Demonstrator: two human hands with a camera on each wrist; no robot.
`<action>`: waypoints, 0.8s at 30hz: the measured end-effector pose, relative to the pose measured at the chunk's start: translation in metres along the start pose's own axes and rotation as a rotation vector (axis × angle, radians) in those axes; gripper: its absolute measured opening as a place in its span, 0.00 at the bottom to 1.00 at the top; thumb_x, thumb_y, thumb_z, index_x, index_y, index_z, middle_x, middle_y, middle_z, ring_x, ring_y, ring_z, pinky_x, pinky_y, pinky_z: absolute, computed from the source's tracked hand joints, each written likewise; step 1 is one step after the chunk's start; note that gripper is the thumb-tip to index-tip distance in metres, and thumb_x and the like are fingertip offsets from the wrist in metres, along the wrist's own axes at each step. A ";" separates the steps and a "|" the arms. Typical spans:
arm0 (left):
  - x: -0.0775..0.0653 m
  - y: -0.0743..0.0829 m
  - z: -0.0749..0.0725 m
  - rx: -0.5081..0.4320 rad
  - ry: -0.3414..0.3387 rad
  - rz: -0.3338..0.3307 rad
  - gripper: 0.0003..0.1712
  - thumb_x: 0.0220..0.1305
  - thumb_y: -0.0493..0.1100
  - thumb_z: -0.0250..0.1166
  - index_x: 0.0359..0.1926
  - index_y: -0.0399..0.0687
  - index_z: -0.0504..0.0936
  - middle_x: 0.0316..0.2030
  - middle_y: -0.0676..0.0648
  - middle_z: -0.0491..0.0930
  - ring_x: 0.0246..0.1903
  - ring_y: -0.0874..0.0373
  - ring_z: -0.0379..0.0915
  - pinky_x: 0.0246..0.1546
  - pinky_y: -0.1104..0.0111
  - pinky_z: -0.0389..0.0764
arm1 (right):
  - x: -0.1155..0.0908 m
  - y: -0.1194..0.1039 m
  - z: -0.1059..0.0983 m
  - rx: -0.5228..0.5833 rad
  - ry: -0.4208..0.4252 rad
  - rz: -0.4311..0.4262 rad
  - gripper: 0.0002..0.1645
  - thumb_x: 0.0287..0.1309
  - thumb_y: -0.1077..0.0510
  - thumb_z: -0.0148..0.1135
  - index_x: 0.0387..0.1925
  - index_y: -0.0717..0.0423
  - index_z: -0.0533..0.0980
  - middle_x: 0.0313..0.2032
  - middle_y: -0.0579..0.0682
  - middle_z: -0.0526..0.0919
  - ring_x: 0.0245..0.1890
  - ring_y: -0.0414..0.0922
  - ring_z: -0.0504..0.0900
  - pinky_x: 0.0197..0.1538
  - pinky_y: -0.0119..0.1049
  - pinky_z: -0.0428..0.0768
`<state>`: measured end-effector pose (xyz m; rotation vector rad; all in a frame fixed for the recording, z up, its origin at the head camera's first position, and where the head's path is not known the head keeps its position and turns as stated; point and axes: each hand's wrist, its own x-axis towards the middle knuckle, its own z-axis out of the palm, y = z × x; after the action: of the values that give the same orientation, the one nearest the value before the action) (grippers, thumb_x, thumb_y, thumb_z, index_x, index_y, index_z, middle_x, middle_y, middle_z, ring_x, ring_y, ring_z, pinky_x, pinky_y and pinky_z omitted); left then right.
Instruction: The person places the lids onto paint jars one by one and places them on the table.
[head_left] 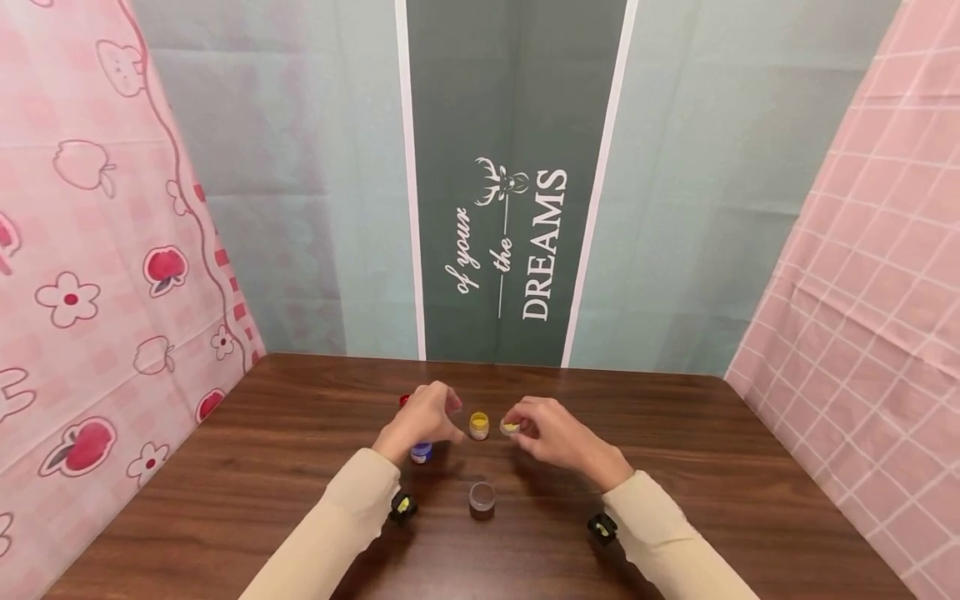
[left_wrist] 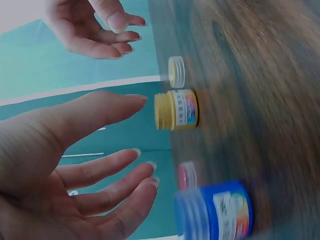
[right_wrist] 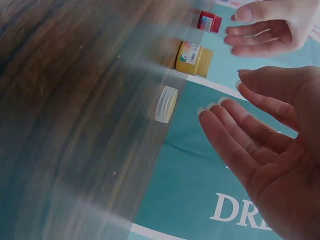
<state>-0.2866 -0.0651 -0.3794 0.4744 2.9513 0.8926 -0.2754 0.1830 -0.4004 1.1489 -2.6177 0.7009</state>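
Note:
An uncapped yellow paint jar stands upright on the table between the two hands. Just right of it lies its clear lid, with yellow paint inside. My right hand hovers beside the lid; the right wrist view shows a gap between its fingertips and the lid. To the jar's left is my left hand, its fingers spread and holding nothing. Under that hand stands a blue paint jar with a clear lid on. A red paint jar is farther back, mostly hidden by the left hand in the head view.
A small clear round container sits nearer the front of the brown wooden table. Beyond the blue jar, a small pinkish-red round item shows in the left wrist view. Fabric curtains hang behind and at both sides.

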 end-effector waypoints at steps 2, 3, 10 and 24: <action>0.006 0.002 0.004 -0.016 -0.025 -0.011 0.25 0.45 0.42 0.84 0.44 0.38 0.86 0.44 0.41 0.87 0.44 0.48 0.83 0.52 0.54 0.85 | 0.000 0.004 0.001 0.005 -0.011 0.024 0.10 0.59 0.67 0.70 0.43 0.63 0.84 0.38 0.56 0.87 0.35 0.43 0.85 0.40 0.34 0.86; 0.009 0.003 0.007 -0.025 -0.036 -0.021 0.24 0.46 0.42 0.83 0.44 0.38 0.85 0.44 0.41 0.87 0.43 0.48 0.82 0.51 0.54 0.86 | -0.001 0.006 0.001 0.005 -0.016 0.041 0.09 0.59 0.67 0.70 0.43 0.63 0.84 0.38 0.55 0.87 0.35 0.41 0.84 0.40 0.34 0.86; 0.029 -0.001 0.022 -0.049 -0.063 -0.075 0.28 0.43 0.45 0.85 0.42 0.37 0.84 0.41 0.41 0.86 0.39 0.51 0.79 0.47 0.55 0.86 | 0.000 0.013 0.000 0.014 -0.060 0.121 0.11 0.60 0.65 0.70 0.44 0.63 0.83 0.38 0.53 0.86 0.35 0.40 0.82 0.41 0.34 0.85; 0.043 -0.013 0.041 -0.118 -0.055 -0.066 0.21 0.44 0.39 0.84 0.40 0.39 0.87 0.36 0.44 0.85 0.35 0.54 0.77 0.44 0.60 0.86 | 0.002 0.014 0.005 0.029 -0.088 0.175 0.12 0.62 0.63 0.69 0.46 0.62 0.83 0.39 0.52 0.86 0.37 0.39 0.82 0.42 0.31 0.85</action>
<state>-0.3264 -0.0407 -0.4180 0.3876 2.8270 1.0222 -0.2868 0.1869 -0.4089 0.9871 -2.8169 0.7393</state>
